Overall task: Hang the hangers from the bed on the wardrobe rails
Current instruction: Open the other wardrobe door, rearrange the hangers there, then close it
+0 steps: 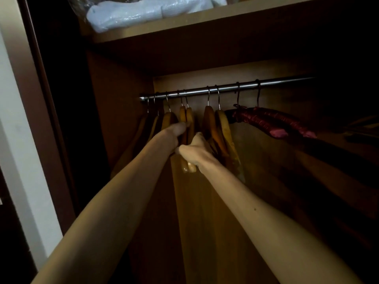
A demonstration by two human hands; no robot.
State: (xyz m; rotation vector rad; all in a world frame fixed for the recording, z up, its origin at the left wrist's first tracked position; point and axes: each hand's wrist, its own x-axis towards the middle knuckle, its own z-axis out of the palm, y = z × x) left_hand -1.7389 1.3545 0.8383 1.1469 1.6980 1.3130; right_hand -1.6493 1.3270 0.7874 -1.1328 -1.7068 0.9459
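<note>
A metal wardrobe rail runs across the open wardrobe. Several wooden hangers hang from it by their hooks. My left hand reaches up among them and grips a pair of wooden hangers near their necks. My right hand is just below and to the right, its fingers curled round the lower arms of the same pair, whose ends stick out under my wrist. Another wooden pair hangs right of my hands. Two padded dark-red hangers hang farther right.
A shelf above the rail carries a plastic-wrapped pale blue bundle. The wardrobe's left side panel stands close to the leftmost hangers. A white door frame runs down the left. The rail's right stretch is in deep shadow.
</note>
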